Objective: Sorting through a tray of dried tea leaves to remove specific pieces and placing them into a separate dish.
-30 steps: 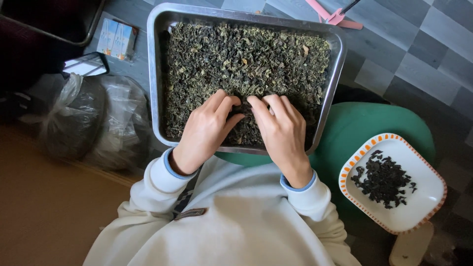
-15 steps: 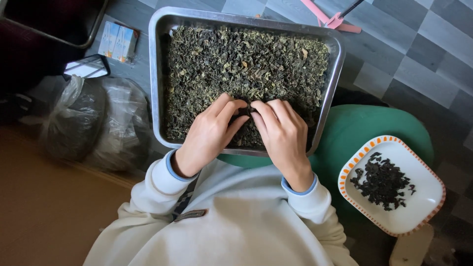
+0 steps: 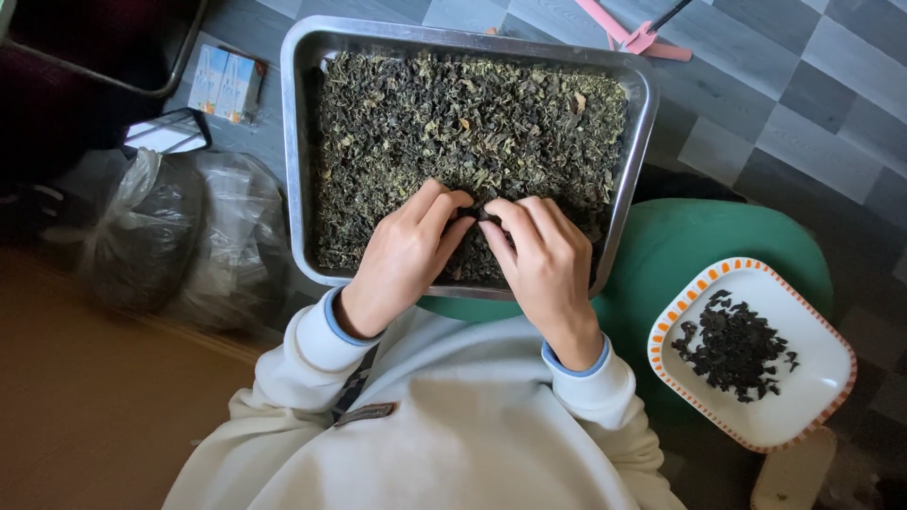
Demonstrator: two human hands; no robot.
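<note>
Cream sweatshirt sleeves with blue cuffs nearest. Left hand (image 3: 402, 255) and right hand (image 3: 548, 260) both rest in the near edge of the rectangular steel tray (image 3: 298, 142), fingertips meeting, each grip pinched shut on bits of the dried green-brown leaves (image 3: 472, 104). White square plate with orange dashed rim (image 3: 812, 397) off to the right holds a small pile of dark picked pieces (image 3: 732, 345). Judging by that: little sorted, most of the tray left. Farther out: pink tool (image 3: 633, 33) on the grey tiled floor.
</note>
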